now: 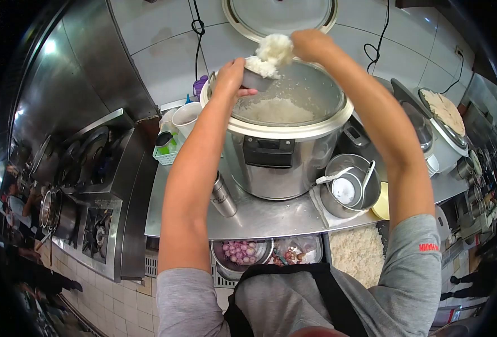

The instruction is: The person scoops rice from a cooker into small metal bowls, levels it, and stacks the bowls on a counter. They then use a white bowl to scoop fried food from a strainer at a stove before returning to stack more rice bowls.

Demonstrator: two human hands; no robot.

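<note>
A large steel rice cooker [285, 151] stands open on the steel counter, with white cooked rice [273, 109] inside. My left hand [230, 76] grips a small dark bowl [257, 80] over the pot's left rim; the bowl is heaped with rice [262, 66]. My right hand [310, 45] is above the bowl, closed on a scoop whose handle is hidden, and a big lump of rice [276, 48] rests on it. The cooker's lid [279, 14] stands raised behind.
A steel bowl [352, 185] with a white ladle and a lid sits right of the cooker. A steel bottle [223, 196] stands at its left, cups [184, 118] behind. A gas stove [94, 224] is at left. Below the counter are shallots [238, 251] and a rice tray [358, 253].
</note>
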